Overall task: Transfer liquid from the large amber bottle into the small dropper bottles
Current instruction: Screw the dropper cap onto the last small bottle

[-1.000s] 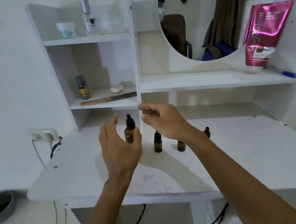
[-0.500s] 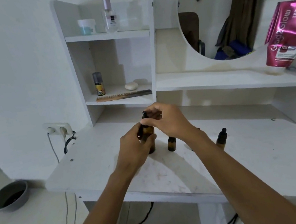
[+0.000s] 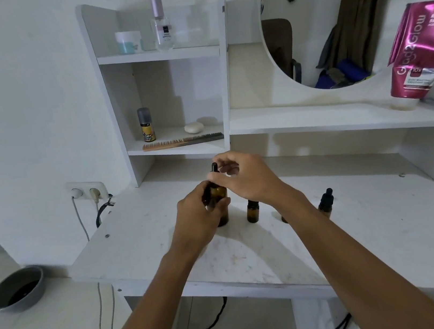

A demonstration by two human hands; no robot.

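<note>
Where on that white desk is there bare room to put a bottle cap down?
The desk is bare right of the capped dropper bottle, and left of the left hand toward the wall socket. It is crowded mid-desk, where both hands grip the large amber bottle beside small bottles.

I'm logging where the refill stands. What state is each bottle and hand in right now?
Large amber bottle: upright on the table, dropper cap on, gripped.
Left hand: wrapped around the large bottle's body.
Right hand: fingers pinching the dropper cap.
Middle small bottle: upright, top hidden behind the right hand.
Right small bottle: upright, dropper cap on, untouched.
</note>
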